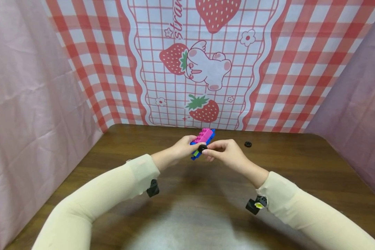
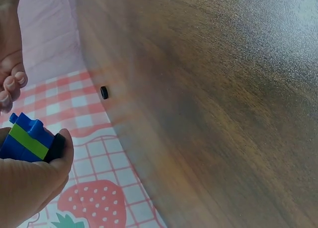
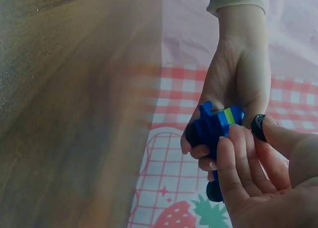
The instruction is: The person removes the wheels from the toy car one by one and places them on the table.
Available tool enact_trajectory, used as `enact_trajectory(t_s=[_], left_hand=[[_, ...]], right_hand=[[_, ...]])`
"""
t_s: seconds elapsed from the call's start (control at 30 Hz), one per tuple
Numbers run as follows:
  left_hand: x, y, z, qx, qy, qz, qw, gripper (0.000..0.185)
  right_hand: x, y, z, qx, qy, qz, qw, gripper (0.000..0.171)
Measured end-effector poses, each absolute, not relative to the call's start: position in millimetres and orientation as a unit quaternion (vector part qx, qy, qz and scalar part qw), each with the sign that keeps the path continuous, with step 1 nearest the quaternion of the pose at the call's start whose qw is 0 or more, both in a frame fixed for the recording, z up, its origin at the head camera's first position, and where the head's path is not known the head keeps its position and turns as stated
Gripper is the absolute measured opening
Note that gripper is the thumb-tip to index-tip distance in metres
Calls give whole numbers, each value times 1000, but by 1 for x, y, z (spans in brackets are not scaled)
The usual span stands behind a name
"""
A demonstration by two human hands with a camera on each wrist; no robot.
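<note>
I see the left arm (image 1: 112, 191) bent, the left hand (image 1: 185, 147) curled in a grip; the right arm (image 1: 315, 215) slants inward, the right hand (image 1: 227, 152) pinching close by.

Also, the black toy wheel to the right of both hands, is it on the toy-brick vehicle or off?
Off: the black toy wheel lies on the table, apart from the toy-brick vehicle.

Fingers (image 3: 231, 168) partly hide the brick model (image 1: 206, 134) (cut off at the left wrist view's left edge).
</note>
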State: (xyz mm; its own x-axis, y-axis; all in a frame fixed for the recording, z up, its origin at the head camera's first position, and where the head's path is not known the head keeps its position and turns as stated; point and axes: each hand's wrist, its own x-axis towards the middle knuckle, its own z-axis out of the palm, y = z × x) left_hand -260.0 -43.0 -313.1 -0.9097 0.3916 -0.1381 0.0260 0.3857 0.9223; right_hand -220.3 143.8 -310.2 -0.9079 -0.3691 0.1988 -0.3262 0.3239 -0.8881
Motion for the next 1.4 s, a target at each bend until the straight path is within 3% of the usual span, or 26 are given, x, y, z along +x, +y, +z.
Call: enact_trajectory(t_s=[0.43,0.9,1.4], left_hand=[[-258,-48,-321,117,818,537,171,47],[-258,-52,-328,121,786,579,180,44],[-256,-55,-330,110,773,601,171,37]], right_hand=[[-225,155,-309,-147,786,-599,37,27],[-232,169,-311,-102,768,-632,16,37],[-245,183,-316,-74,722,-688,7,19]])
